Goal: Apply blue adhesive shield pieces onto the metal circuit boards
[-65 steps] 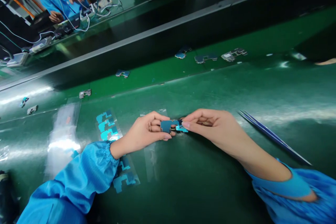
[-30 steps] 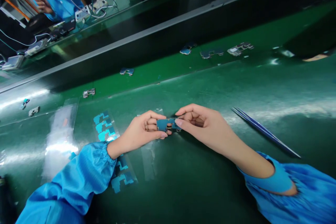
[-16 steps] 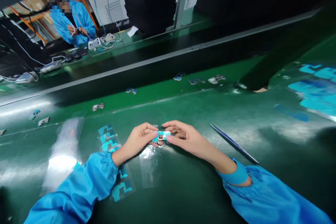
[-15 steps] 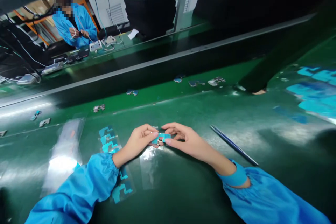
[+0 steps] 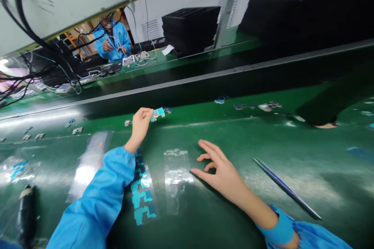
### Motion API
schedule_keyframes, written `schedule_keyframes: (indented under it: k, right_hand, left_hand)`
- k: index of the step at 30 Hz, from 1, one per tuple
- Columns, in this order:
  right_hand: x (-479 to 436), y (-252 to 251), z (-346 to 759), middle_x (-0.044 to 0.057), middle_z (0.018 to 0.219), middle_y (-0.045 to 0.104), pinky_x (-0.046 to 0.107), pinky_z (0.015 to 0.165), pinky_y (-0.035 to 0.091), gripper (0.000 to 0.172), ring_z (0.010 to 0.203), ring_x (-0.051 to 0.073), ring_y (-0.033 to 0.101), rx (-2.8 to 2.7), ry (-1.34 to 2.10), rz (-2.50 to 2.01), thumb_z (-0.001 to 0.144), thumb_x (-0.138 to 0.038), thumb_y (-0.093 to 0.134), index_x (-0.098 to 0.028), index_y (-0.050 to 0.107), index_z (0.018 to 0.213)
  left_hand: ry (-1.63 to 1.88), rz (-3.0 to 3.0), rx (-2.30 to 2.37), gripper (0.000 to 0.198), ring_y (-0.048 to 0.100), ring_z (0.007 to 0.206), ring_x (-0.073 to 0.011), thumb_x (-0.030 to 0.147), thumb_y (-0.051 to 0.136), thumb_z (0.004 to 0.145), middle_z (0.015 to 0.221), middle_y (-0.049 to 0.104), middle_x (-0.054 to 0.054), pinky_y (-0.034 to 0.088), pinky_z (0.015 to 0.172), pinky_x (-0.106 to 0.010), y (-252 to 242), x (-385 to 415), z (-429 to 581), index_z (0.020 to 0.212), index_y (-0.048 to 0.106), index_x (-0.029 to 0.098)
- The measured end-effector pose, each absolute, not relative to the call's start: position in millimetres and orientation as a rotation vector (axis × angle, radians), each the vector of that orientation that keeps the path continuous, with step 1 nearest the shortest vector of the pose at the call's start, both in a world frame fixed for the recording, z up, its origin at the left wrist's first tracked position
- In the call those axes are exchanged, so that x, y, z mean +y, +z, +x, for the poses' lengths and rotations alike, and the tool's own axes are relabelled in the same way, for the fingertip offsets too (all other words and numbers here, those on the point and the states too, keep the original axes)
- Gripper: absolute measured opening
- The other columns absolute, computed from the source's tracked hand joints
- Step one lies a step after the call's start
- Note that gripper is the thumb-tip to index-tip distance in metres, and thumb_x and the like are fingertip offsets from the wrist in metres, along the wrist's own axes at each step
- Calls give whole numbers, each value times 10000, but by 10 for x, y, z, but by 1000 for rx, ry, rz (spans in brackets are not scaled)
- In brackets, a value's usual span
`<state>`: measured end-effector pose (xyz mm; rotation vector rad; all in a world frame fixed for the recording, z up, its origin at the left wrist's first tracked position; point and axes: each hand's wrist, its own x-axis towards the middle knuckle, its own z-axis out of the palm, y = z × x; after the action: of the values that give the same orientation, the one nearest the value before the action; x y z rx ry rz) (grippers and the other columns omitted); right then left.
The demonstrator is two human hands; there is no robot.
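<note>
My left hand (image 5: 141,124) pinches a small circuit board with blue film (image 5: 158,114) by its left end, raised over the bright green strip at the back of the bench. Behind that board, another small board (image 5: 167,110) shows in part. My right hand (image 5: 217,165) hovers over the bench with fingers apart and nothing in them. Left of its fingertips lies a clear plastic sheet (image 5: 174,179). A sheet of blue film cutouts (image 5: 143,198) lies beside my left forearm, partly covered by the sleeve.
Tweezers (image 5: 288,189) lie right of my right hand. Several small boards (image 5: 269,106) rest along the green strip. A glossy plastic sheet (image 5: 90,163) and a black-handled tool (image 5: 27,214) lie at the left. Across the bench, a person in blue (image 5: 112,41) handles cables near black stacked trays (image 5: 189,29).
My left hand has carried the board away from my right hand, forward and left to the green strip. My right hand has let go and opened. The camera view has shifted left.
</note>
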<state>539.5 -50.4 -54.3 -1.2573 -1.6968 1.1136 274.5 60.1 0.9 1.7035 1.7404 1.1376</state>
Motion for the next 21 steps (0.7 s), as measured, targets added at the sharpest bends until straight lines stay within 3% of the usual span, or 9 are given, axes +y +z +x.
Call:
schedule_keyframes:
  k: [3,7,9,12,13,15,17,19,21]
  right_hand:
    - [-531,-546,5398,163,1641,273,410,703,657,685,1083,287,674,-1726,1067,-1233,872,-390,706,-259,460,1497]
    - [-577,-569,5420,145,1579,444,506,976,581,672,1305,346,577,-2050,950,-1124,923,-431,669,-279,434,1533]
    - [-596,-615,5416,141,1565,478,592,1111,452,792,1429,383,448,-2287,832,-1043,882,-516,707,-271,390,1566]
    - [-615,-733,5398,148,1592,437,664,1118,387,909,1494,427,321,-2518,636,-947,820,-625,728,-229,394,1567]
    - [-619,-781,5393,151,1581,451,666,1103,399,865,1490,431,327,-2545,586,-930,840,-629,703,-214,429,1547]
    - [-623,-871,5390,146,1536,513,659,1077,423,722,1466,424,378,-2536,519,-907,904,-605,633,-201,509,1490]
    - [-621,-934,5388,126,1466,593,659,1052,442,609,1417,421,454,-2478,491,-882,938,-586,588,-223,574,1428]
    - [-623,-950,5379,89,1351,688,644,1029,468,495,1341,408,544,-2402,518,-840,940,-571,593,-274,644,1332]
    - [-638,-922,5361,54,1257,740,582,1024,505,365,1266,366,615,-2329,634,-789,932,-531,627,-315,693,1219]
  left_hand:
    - [977,1808,1886,166,661,874,-223,272,624,935,858,726,-107,479,782,-312,-24,967,2570,823,629,148]
    - [809,1974,1996,49,443,1343,-359,124,693,852,1317,621,-214,318,1082,-477,-76,1006,2615,896,673,133]
    - [724,2079,1975,148,386,1407,-347,138,635,901,1407,565,-198,261,1132,-494,-37,794,2682,1044,676,143]
    - [432,2398,1533,311,554,1269,-295,361,551,995,1277,657,-153,376,1090,-445,22,158,2778,1221,625,160]
    - [330,2482,1271,453,574,1258,-285,479,560,981,1309,649,-147,412,1078,-422,18,-117,2808,1305,581,164]
    - [267,2581,1091,861,461,1399,-355,682,617,868,1507,489,-222,389,1131,-481,-49,-676,2873,1490,413,123]
    - [276,2635,1158,1011,382,1451,-420,744,621,819,1564,401,-266,359,1157,-556,-180,-1134,2935,1537,336,92]
    - [301,2698,1223,801,403,1450,-394,611,569,933,1520,476,-241,375,1162,-537,-306,-1395,2964,1514,378,93]
    - [298,2735,1248,490,546,1349,-301,365,476,1035,1382,620,-186,463,1106,-432,-342,-1446,2921,1455,459,114]
